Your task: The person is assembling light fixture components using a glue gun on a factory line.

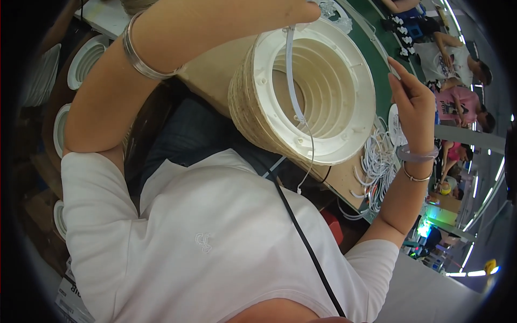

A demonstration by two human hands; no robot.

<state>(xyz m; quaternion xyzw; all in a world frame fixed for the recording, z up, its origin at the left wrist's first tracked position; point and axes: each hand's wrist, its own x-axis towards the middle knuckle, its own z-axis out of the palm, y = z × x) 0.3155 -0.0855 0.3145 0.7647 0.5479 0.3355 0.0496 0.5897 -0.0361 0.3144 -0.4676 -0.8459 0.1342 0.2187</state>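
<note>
A large spool-like cylinder (245, 102) with a white ring-shaped flange and a ribbed, hollow white inside lies tilted in front of me, its outside wound in beige cord. A pale, flat strip (291, 75) crosses the opening, and a thin white wire with a small plug at its end hangs from it over the rim. My left hand (301, 12) is over the flange's far edge, close to the strip's upper end; its fingers are mostly hidden. Right of the flange, my right hand (413, 99) is raised, thumb and fingers pinched together around something thin and pale that I cannot make out.
A heap of white cables (379, 167) lies beside the flange on a brown board (344, 180). Crumpled clear plastic (336, 16) sits behind, by a green work surface (382, 89). More white ringed parts (86, 62) stand at left. Several people work at the far right.
</note>
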